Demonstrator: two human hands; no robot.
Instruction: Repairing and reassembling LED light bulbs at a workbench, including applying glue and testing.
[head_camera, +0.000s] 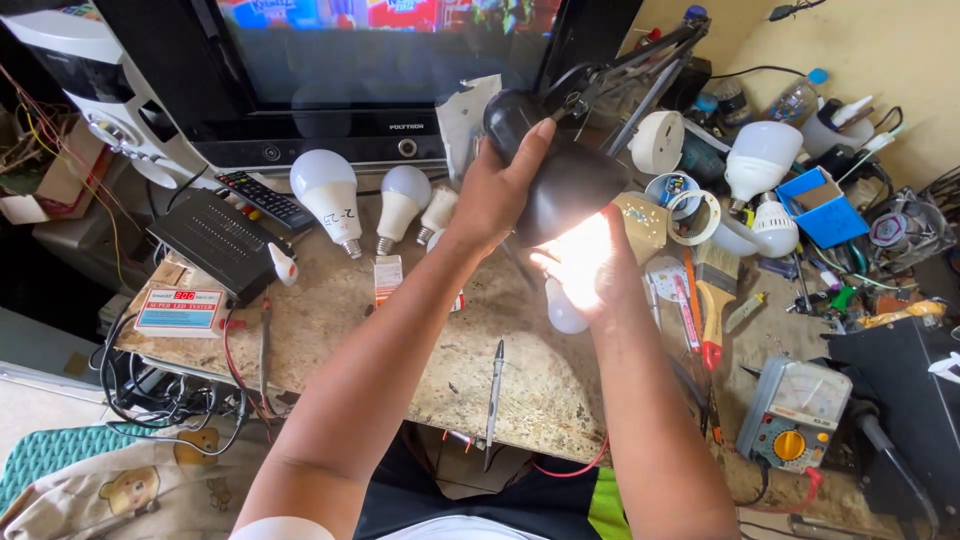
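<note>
Workbench (400, 340) in front, television (390, 60) behind it at back edge. Three bulbs (400, 205) in a row on bench just before television, remote (265, 200) left of them, set-top box (225, 240) further left, small tester (180, 310) in front of box at left edge. Desk lamp head (555, 170) above bench centre, left hand (495, 190) on its top, right hand (590, 260) under it. Bulb (562, 312) on bench just beside right hand. Pen (494, 385) near front edge, centre. Brush (712, 300) right of hands. Multimeter (795, 410) at front right. Open box (825, 205) at back right, large bulb (758, 160) left of it.
</note>
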